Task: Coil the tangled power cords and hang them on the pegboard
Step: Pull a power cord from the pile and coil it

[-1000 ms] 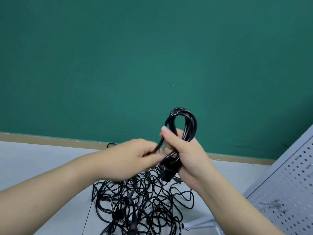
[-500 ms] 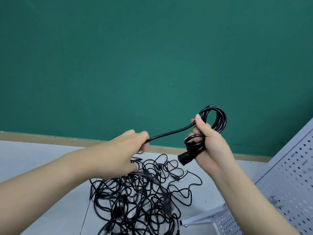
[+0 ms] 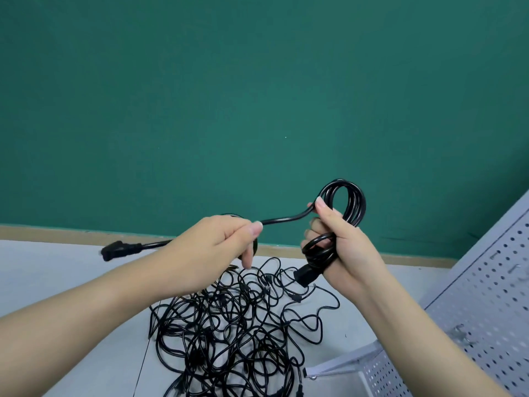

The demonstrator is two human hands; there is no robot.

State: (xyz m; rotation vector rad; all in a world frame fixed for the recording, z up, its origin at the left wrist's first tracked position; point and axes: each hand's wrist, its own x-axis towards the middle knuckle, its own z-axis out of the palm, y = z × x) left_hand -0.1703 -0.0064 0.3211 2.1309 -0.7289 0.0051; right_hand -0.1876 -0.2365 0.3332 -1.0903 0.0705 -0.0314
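My right hand [image 3: 340,247] grips a coiled black power cord [image 3: 353,202]; its loops rise above my fist and a black connector [image 3: 305,275] hangs below it. A straight run of the same cord leads left to my left hand [image 3: 211,247], which pinches it between thumb and fingers. The cord's free end with its plug [image 3: 118,250] sticks out to the left of my left wrist. Below both hands, a tangled pile of black cords [image 3: 229,330] lies on the grey floor. The white pegboard [image 3: 486,285] leans at the right, with a metal hook [image 3: 461,333] on it.
A green wall [image 3: 257,96] with a tan baseboard [image 3: 57,232] stands behind. The pegboard's base foot [image 3: 340,365] rests on the floor beside the pile's right edge.
My hands moved apart and the cord's plug end came out of the pile; it now sticks out left of my left hand. The coil in my right hand shifted right.
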